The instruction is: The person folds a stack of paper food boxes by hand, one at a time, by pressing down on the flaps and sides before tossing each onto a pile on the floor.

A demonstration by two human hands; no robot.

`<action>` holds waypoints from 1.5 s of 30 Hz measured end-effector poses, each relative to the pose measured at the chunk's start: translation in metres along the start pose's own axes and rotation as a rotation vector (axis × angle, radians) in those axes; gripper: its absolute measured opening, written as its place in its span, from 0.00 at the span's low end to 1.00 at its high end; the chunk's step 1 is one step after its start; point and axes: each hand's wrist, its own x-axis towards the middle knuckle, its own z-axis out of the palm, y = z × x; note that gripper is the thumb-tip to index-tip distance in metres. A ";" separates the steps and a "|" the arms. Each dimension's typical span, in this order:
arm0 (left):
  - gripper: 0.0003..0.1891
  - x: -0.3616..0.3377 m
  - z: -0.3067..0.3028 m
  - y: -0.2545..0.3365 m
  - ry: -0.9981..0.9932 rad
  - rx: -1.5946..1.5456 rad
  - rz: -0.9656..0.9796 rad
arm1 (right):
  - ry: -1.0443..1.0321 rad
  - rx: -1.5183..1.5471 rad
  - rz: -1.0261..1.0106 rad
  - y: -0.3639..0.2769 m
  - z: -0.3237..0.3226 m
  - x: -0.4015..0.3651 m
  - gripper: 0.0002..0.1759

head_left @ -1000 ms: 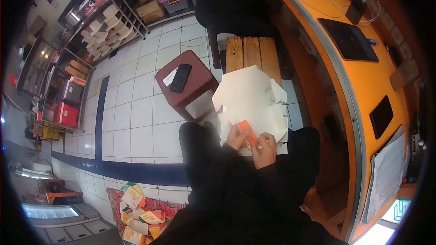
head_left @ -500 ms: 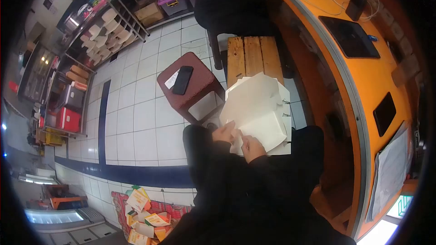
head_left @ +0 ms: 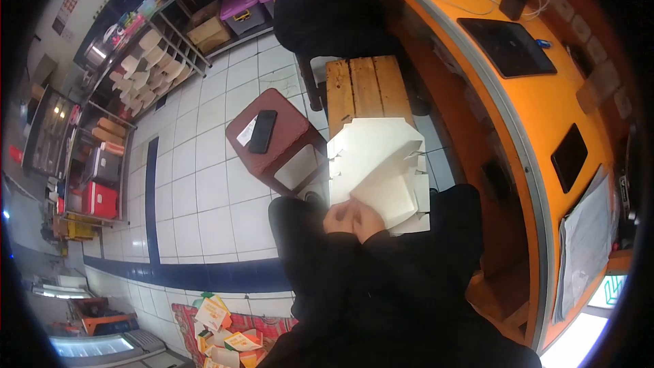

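On my lap, above my black trousers, lies a flat white cardboard box blank [head_left: 378,167] with cut flaps, its plain side up, on top of more white sheets. My left hand [head_left: 338,217] and my right hand [head_left: 368,220] sit side by side at the blank's near edge, fingers curled onto it. Both hands pinch the same lower flap. No orange print shows on the sheet.
A wooden bench [head_left: 364,85] stands ahead, with a person in black seated at its far end. A maroon stool [head_left: 272,138] carries a black phone [head_left: 262,131]. The orange counter [head_left: 545,109] curves on the right. Folded printed boxes [head_left: 221,330] lie on the floor behind.
The orange printed side seen a second ago is turned away; only white shows. Both hands have come together at the blank's near edge, and the view has shifted slightly.
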 end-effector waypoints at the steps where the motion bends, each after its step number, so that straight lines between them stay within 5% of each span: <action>1: 0.13 0.004 -0.004 -0.002 0.017 0.045 0.036 | -0.052 0.078 -0.042 0.001 -0.001 0.002 0.27; 4: 0.10 0.019 -0.014 0.000 0.036 0.041 -0.042 | -0.035 0.430 0.096 -0.011 -0.037 0.008 0.29; 8: 0.10 0.016 -0.010 0.022 0.155 0.359 0.054 | 0.580 -0.186 0.044 0.031 -0.110 0.048 0.28; 11: 0.12 0.015 0.003 0.007 0.088 0.469 0.158 | 0.578 -0.290 -0.099 0.070 -0.120 0.073 0.25; 13: 0.12 0.012 0.010 0.027 0.097 0.471 0.158 | 0.352 0.614 0.495 0.051 -0.134 0.079 0.22; 16: 0.11 0.015 0.009 0.032 0.114 0.518 0.170 | 0.379 0.685 0.528 0.057 -0.147 0.081 0.19; 22: 0.11 0.014 0.008 0.051 0.098 0.679 0.262 | 0.271 0.078 0.283 0.092 -0.145 0.087 0.16; 24: 0.12 0.002 0.020 0.074 0.073 1.153 0.683 | 0.242 -0.005 0.249 0.085 -0.142 0.082 0.15; 25: 0.14 -0.005 0.032 0.070 0.061 0.935 0.700 | 0.338 -0.173 0.087 0.087 -0.139 0.078 0.14; 27: 0.20 -0.019 0.061 0.055 -0.196 0.736 0.462 | 0.414 -0.339 -0.080 0.083 -0.135 0.068 0.14; 30: 0.22 -0.023 0.085 0.054 -0.458 0.719 0.096 | 0.253 -0.164 0.163 0.055 -0.135 0.062 0.13; 38: 0.18 0.001 0.099 0.027 -0.337 0.688 0.025 | 0.172 0.110 0.302 0.047 -0.125 0.059 0.13; 42: 0.18 0.003 0.100 0.029 -0.299 0.613 0.026 | 0.160 -0.064 0.258 0.041 -0.124 0.062 0.12; 45: 0.19 0.008 0.097 0.039 -0.446 0.526 -0.183 | 0.151 -0.233 0.143 0.036 -0.119 0.060 0.11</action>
